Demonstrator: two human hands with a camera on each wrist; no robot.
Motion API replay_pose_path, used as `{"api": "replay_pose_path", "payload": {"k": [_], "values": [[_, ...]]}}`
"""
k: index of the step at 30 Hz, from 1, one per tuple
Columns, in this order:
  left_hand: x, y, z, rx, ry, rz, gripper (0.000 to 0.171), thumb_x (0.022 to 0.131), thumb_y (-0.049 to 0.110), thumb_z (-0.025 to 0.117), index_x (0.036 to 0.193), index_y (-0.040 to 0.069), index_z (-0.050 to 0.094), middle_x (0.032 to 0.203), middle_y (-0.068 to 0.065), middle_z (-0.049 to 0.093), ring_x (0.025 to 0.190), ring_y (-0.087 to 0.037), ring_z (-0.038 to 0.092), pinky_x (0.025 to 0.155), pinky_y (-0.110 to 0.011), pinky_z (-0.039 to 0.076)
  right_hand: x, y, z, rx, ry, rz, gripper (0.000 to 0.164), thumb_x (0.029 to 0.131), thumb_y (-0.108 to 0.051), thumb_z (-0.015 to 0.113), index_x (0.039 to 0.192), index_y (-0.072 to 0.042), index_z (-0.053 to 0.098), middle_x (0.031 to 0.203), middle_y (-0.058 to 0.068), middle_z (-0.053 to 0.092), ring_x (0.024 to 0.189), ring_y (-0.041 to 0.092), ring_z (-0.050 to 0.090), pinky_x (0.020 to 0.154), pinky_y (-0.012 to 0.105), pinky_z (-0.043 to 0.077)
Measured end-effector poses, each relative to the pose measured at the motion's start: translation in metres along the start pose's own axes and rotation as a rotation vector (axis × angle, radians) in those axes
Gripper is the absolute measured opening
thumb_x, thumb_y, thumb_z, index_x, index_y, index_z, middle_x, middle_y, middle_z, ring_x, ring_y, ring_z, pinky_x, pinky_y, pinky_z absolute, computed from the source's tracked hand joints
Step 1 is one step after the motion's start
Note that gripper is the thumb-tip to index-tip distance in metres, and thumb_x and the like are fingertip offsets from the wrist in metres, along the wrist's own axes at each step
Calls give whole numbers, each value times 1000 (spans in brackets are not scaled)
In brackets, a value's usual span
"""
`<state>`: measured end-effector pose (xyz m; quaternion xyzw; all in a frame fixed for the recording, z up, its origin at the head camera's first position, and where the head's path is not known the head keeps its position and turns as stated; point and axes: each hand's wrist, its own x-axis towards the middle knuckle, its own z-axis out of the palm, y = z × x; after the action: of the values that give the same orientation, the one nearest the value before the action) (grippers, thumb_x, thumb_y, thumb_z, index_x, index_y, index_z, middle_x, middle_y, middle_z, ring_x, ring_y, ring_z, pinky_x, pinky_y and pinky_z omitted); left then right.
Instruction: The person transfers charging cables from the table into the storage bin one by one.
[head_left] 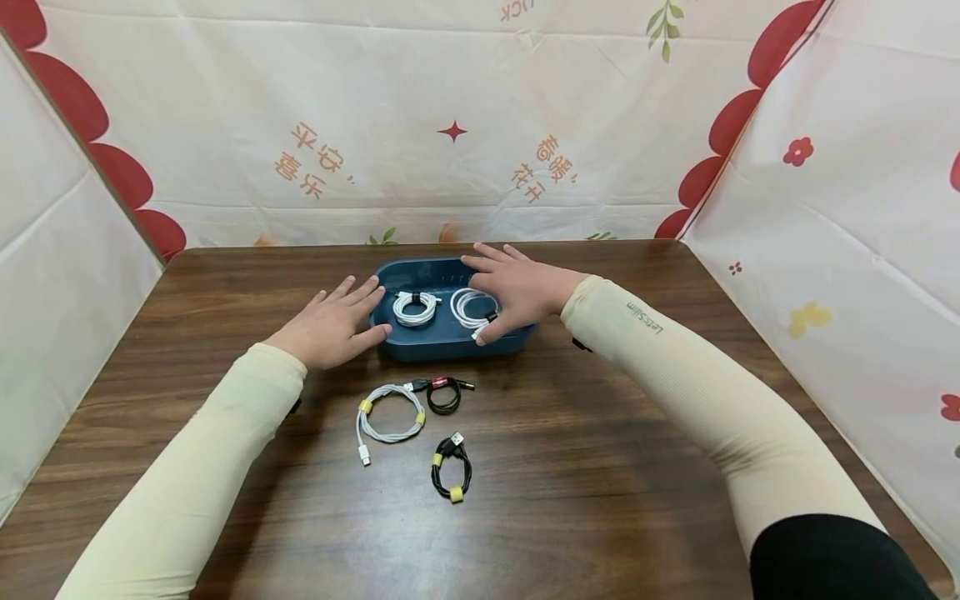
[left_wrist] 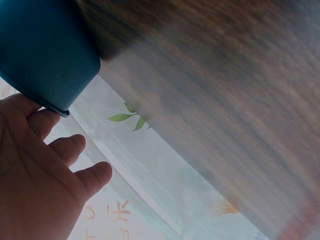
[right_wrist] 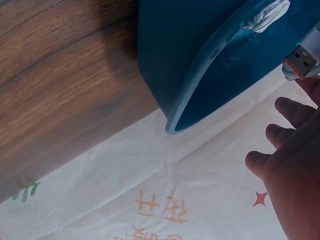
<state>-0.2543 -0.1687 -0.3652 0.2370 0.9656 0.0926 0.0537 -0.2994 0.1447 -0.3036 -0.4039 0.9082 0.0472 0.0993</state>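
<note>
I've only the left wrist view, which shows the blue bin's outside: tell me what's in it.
Observer: The blue bin holds a left white coil and a right white coil.
Operator: Report what lies in front of it.
Observer: A white cable with yellow ties, a black cable with yellow ties and a black cable with a red tie.
Operator: Describe the bin's right end.
Observer: In the head view, the right hand covers it, fingers spread.

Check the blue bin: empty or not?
Not empty: in the head view, the blue bin holds at least two coiled white cables; the right hand hides part of the inside.
</note>
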Motion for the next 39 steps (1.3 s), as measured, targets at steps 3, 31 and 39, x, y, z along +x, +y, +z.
{"api": "replay_pose_path", "payload": {"k": [3,31,39], "values": [[0,0,0,2,-4,0,79,99,63,39,159,13,25,165,-7,14,150,-37,8,114,-64,13,5,3,0,-7,-20,18,87,78,-73,67,140,-13,56,164,10,20,152,29,-2,118,56,1],[-1,1,-1,-4,-9,3,81,99,66,36,159,13,24,165,-6,13,151,-36,8,114,-64,13,37,25,-2,15,-76,108,86,78,-76,60,136,-12,58,163,11,20,151,34,3,117,59,8],[0,1,-1,-11,-2,4,77,100,59,42,158,12,25,165,-7,14,150,-36,9,114,-64,14,47,25,-2,21,-80,109,88,78,-77,59,138,-13,57,164,10,18,151,33,1,118,58,7]]}}
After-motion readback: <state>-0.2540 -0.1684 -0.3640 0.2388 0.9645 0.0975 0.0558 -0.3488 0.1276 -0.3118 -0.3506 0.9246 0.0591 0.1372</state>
